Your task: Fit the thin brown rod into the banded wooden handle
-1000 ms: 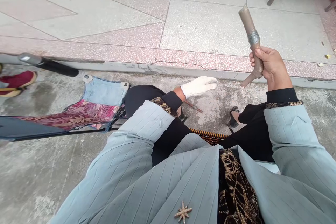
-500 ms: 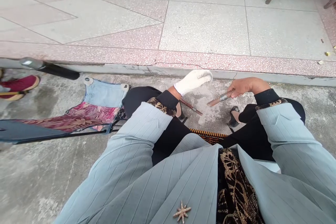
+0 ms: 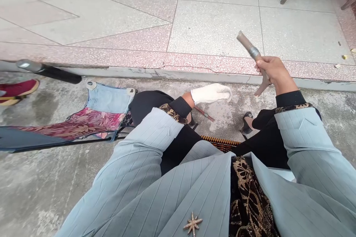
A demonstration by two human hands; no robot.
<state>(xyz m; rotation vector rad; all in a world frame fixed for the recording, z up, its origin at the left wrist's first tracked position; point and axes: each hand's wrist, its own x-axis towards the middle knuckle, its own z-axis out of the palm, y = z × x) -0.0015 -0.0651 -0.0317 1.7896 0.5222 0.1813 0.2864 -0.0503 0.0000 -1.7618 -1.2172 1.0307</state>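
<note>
My right hand (image 3: 274,72) is closed round a brown stick-like tool (image 3: 251,53) wrapped with a band of wire, raised and tilted up to the left above the concrete ground. My left hand (image 3: 211,93) wears a white glove and rests low over the ground, fingers curled; what it holds is hidden. A thin reddish rod (image 3: 205,113) lies on the ground just below the gloved hand. Whitish dust covers the ground (image 3: 228,114) between my knees.
A folding stool with a floral and denim cloth seat (image 3: 91,116) lies to my left. A black handle (image 3: 52,73) and a red shoe (image 3: 16,89) are at the far left. A raised tiled step (image 3: 155,59) runs across ahead. A black heeled shoe (image 3: 246,122) is on my foot.
My right hand dropped the tool down to the ground beside the gloved hand, then lifted it up again. The gloved left hand stayed nearly in place.
</note>
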